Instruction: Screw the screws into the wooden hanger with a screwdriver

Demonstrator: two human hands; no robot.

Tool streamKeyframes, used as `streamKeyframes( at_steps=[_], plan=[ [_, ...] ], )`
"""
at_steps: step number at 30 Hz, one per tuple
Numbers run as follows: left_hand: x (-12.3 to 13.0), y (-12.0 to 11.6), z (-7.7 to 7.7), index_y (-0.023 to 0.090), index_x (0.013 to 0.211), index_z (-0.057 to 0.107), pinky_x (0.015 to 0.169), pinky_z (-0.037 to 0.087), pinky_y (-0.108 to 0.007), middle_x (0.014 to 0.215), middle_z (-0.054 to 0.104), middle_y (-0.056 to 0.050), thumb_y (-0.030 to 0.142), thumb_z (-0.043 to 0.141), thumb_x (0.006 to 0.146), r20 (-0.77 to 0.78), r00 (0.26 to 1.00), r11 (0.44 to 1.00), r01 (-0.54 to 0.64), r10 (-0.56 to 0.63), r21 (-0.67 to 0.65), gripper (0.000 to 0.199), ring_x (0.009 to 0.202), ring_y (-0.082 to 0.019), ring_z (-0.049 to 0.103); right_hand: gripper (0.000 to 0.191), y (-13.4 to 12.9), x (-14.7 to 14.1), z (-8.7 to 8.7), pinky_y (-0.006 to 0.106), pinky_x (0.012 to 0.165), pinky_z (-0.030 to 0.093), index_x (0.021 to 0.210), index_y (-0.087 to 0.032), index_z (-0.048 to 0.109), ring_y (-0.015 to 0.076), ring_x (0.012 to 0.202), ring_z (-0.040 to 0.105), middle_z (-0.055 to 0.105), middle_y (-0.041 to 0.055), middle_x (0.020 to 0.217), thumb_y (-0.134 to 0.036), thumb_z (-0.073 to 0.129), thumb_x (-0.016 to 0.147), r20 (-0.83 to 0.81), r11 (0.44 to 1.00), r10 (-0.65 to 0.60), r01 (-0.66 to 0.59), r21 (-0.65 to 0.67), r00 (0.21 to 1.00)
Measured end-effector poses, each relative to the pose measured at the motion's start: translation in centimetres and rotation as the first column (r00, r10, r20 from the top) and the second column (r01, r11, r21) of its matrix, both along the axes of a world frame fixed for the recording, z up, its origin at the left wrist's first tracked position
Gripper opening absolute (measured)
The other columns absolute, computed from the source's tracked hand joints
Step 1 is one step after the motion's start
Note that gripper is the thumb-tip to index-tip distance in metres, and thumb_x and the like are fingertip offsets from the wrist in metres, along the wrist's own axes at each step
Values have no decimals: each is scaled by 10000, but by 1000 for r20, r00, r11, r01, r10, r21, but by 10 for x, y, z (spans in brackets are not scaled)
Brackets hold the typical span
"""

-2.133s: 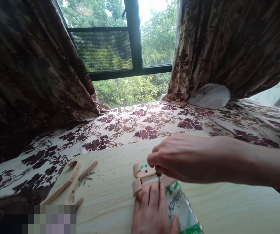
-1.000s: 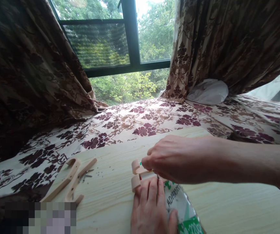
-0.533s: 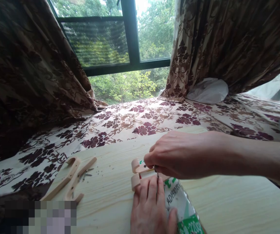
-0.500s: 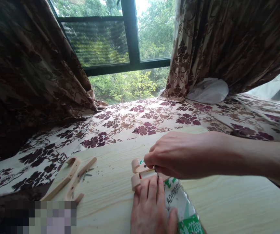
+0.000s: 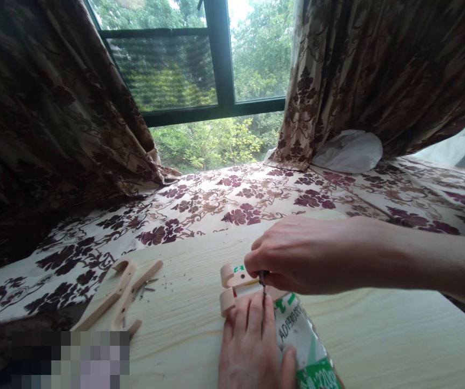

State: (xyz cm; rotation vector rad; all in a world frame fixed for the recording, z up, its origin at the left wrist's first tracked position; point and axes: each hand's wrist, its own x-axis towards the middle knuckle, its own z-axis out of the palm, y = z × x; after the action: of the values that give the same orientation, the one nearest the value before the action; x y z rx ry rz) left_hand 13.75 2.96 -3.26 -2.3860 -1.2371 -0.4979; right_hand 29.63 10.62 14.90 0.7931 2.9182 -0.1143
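Observation:
My left hand [image 5: 251, 343] lies flat, fingers stretched over a pale wooden hook [image 5: 226, 302] and a white-and-green printed carton piece [image 5: 307, 343]. Beside that hook is a second wooden hook [image 5: 232, 275] with a dark hole showing, partly covered by my right hand [image 5: 293, 256]. My right fingers are closed in a pinch around a small metal tool [image 5: 262, 276]. Its thin shaft points down by my left fingertips; its kind and the exact spot under its tip are hard to make out.
Two more wooden hooks [image 5: 121, 289] lie on the left of the light wooden board [image 5: 187, 335], with several screws [image 5: 147, 286] and small crumbs close by. Behind is a floral cloth [image 5: 216, 200]. A white plastic bag [image 5: 350, 151] rests below the curtain [image 5: 338, 70].
My right hand has shifted slightly and turned at the wrist, so more of the metal tool shows. My left hand stays on the hook. The whole view has moved a little.

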Motion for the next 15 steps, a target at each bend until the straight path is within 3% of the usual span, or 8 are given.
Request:
streamKeyframes(
  at_steps=[10, 14, 15],
  plan=[
    [-3, 1, 1, 142, 1239, 531, 873, 481, -347, 1241, 570, -77, 556, 483, 809, 1, 1000, 999, 21, -21, 30, 598, 1121, -240, 511, 106, 4, 0, -7, 271, 448, 191, 763, -164, 580, 99, 454, 234, 444, -28, 537, -193, 494, 818, -32, 996, -87, 86, -25, 996],
    [4, 5, -13, 160, 1189, 569, 843, 444, -335, 1175, 607, -60, 555, 457, 805, 48, 998, 995, 31, -35, 91, 562, 1085, -220, 516, 83, 3, 2, -6, 258, 452, 195, 749, -183, 561, 97, 473, 266, 482, -23, 569, -167, 495, 796, -35, 999, -42, 41, -29, 998],
    [6, 7, -18, 162, 1128, 602, 834, 430, -357, 1135, 624, -64, 546, 419, 817, 130, 992, 990, -12, -7, 144, 527, 1062, -224, 522, 82, 3, 2, -7, 254, 451, 199, 745, -185, 552, 96, 481, 280, 495, -21, 584, -159, 490, 792, -47, 999, -33, 32, -33, 998]
  ],
)
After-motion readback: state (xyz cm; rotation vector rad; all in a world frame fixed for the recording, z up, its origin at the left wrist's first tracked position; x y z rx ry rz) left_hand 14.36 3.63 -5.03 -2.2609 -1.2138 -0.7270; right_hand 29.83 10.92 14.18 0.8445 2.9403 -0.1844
